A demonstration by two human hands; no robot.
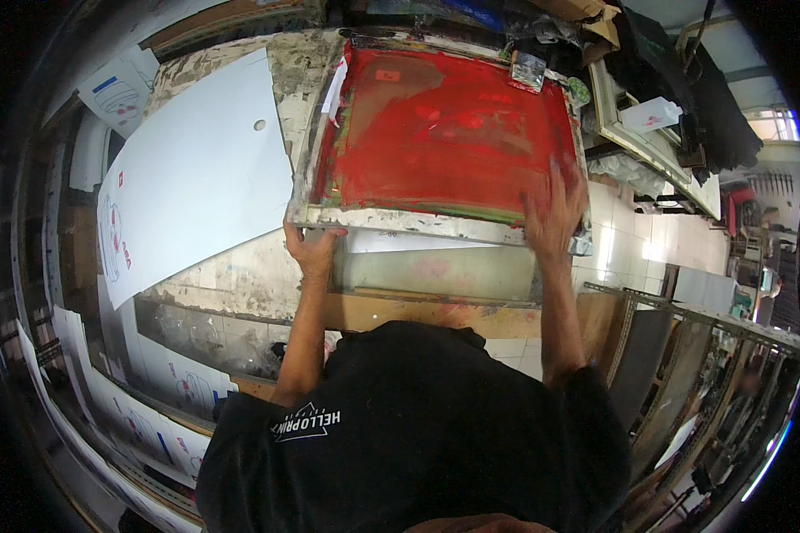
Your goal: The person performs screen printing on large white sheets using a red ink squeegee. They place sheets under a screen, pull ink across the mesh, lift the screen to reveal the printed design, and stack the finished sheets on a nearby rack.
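Observation:
A screen-printing frame [409, 218] lies in front of me, its mesh coated with red ink. My left hand [311, 249] grips the frame's near rail at the left corner, thumb spread along the edge. At the near right corner, my right hand [553, 211] rests over the rail with fingers stretched toward the red mesh. Its fingertips are smeared by motion. Beneath the frame, part of a white sheet [409, 242] shows along the near edge. A large white printed sheet [200, 169] with a round hole lies left of the frame.
A small tin [527, 71] sits at the frame's far right corner. The stained worktable [240, 282] extends left. Printed sheets [156, 435] stand in a rack at lower left. A metal shelf rack [684, 311] is on the right, and a white container [651, 115] stands beyond.

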